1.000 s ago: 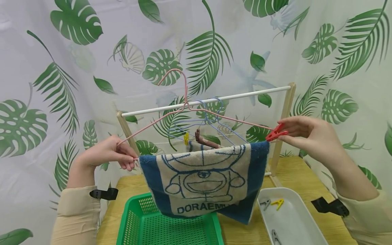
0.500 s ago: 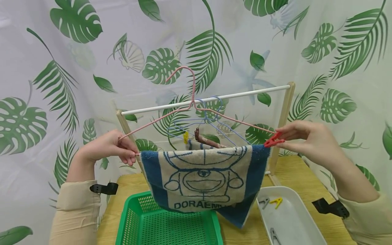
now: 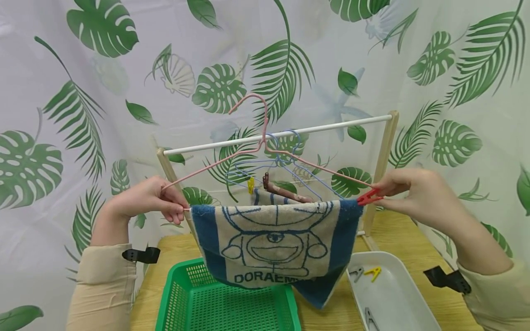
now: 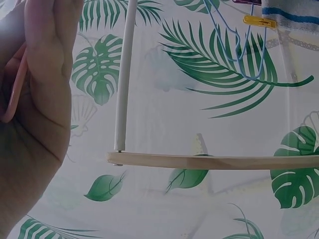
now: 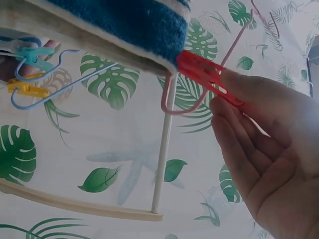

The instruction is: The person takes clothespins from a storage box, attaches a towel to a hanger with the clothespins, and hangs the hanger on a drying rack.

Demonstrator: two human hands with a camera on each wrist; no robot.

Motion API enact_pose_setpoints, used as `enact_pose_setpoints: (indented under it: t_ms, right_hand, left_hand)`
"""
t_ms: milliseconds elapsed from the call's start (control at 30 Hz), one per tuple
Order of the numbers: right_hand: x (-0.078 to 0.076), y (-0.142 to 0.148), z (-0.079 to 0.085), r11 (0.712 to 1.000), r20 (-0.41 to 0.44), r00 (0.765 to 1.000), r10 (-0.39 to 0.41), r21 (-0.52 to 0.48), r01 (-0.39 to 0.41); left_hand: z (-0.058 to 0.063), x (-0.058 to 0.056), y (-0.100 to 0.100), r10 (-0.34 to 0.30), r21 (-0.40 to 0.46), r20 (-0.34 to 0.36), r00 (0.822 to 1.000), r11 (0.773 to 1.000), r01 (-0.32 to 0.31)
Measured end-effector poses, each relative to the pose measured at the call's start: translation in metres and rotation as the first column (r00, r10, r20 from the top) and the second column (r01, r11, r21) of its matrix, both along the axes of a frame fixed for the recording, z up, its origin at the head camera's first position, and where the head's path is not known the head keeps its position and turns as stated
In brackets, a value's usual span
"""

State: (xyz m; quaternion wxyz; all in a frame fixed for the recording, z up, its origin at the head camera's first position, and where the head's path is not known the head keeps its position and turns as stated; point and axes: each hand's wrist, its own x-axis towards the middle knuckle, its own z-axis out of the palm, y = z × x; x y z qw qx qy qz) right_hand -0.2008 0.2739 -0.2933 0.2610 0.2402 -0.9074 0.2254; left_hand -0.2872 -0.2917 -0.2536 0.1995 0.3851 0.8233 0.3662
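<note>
A blue and cream towel with a cartoon figure drapes over the lower bar of a pink wire hanger. My left hand grips the hanger's left corner, its fingers curled round the wire. At the other end my right hand pinches a red clothespin between thumb and fingers. In the right wrist view the clothespin's tip sits right at the towel's top corner, beside the hanger's bend. The left wrist view has the left hand with a piece of pink wire in it.
Behind stands a wooden rack with a white rod, where blue hangers hold clipped cloths. Below are a green basket and a white tray with grey and yellow clothespins, on a wooden table.
The pink hanger's hook has shifted right and the hanger now sits more level. My right hand has come down slightly and inward, bringing the red clothespin against the towel's corner.
</note>
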Motion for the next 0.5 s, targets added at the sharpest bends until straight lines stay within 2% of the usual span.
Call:
enact_pose_setpoints:
  t_ms: [200, 367, 500]
  right_hand:
    - [-0.0002, 0.0017, 0.001, 0.998, -0.073, 0.997, 0.019, 0.064, -0.014]
    - [-0.0009, 0.0003, 0.0024, 0.99, -0.138, 0.988, 0.065, 0.131, -0.047]
    - [0.0005, -0.0045, 0.0035, 0.976, -0.152, 0.984, 0.093, 0.209, -0.06]
  left_hand:
    - [-0.0014, -0.001, -0.0032, -0.02, 0.003, -0.008, 1.0, 1.0, 0.02]
    - [-0.0039, -0.0013, -0.0037, -0.008, 0.007, 0.013, 1.0, 1.0, 0.008]
    - [-0.0053, -0.0019, -0.0033, -0.01, 0.011, 0.027, 1.0, 1.0, 0.009]
